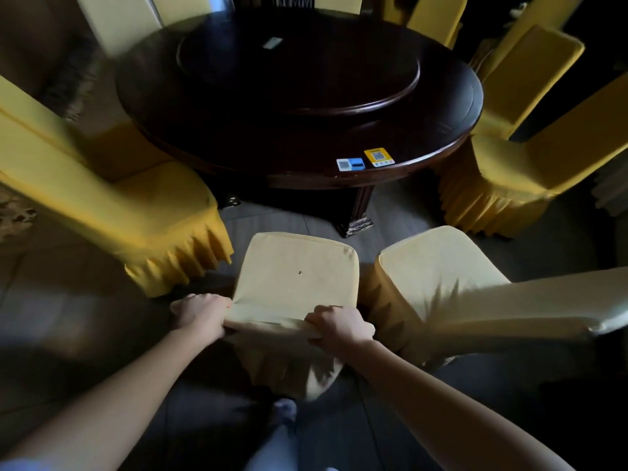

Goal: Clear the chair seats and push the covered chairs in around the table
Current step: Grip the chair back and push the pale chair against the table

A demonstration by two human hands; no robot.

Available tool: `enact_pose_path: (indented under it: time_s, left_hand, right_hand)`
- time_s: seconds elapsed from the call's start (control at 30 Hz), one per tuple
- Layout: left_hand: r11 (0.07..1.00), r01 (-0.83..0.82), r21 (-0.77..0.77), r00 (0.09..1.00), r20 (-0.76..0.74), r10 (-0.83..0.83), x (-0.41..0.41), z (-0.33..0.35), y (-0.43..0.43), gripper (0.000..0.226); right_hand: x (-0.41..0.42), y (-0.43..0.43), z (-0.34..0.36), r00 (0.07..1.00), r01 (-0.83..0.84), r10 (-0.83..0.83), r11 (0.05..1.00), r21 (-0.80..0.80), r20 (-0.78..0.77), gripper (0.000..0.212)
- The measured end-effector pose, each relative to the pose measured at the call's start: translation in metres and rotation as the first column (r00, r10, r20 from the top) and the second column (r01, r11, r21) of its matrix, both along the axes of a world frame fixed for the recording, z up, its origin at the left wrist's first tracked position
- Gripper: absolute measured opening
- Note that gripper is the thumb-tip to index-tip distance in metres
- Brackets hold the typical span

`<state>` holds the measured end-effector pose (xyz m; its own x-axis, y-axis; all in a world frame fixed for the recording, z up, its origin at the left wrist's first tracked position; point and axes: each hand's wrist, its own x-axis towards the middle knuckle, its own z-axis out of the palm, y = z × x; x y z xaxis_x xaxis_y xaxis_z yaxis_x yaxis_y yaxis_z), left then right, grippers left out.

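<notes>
You see a dim room: the table is almost black, pale light catches the near chair, edges bend and smear.

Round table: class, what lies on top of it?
A dark turntable with a small pale item, plus a blue-white card and a yellow card near the front edge. The turntable hides the table surface beneath it.

Restaurant dining room: round table with turntable, covered chairs.

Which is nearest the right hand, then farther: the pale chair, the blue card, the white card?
1. Pale chair, gripped by the right hand.
2. Blue card, on the table, near edge.
3. White card, far on the turntable.
</notes>
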<state>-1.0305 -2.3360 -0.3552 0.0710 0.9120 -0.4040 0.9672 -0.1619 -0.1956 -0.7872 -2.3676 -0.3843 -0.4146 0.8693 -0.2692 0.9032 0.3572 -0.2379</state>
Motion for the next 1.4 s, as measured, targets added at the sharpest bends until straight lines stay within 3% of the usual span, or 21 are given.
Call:
enact_pose_path:
  time_s: [0.23,0.67,0.87,1.17,1.4]
  left_hand:
    - [1.000,0.008,0.025,0.998,0.062,-0.010,0.002,-0.015,0.101,0.044]
    - [0.997,0.066,0.048,0.998,0.017,-0.067,-0.005,-0.015,0.246,0.042]
    - [0.992,0.085,0.090,0.996,0.019,-0.087,0.007,-0.012,0.257,0.032]
    - [0.995,0.087,-0.049,0.996,-0.001,-0.087,0.010,-0.002,0.244,0.029]
    - [0.998,0.053,-0.043,0.999,-0.008,-0.053,0.002,-0.013,0.209,0.034]
  right_hand:
    - [0.008,0.098,0.002,0.995,0.081,-0.082,0.996,0.026,0.058,0.033]
    - [-0.001,0.227,-0.005,0.991,0.131,-0.131,0.991,0.036,0.006,0.033]
    - [0.011,0.248,-0.003,0.991,0.134,-0.134,0.991,0.025,-0.005,0.035]
    - [0.009,0.239,0.006,0.983,0.166,-0.164,0.986,-0.017,0.082,0.030]
    - [0.004,0.212,0.007,0.991,0.098,-0.094,0.994,-0.047,0.091,0.030]
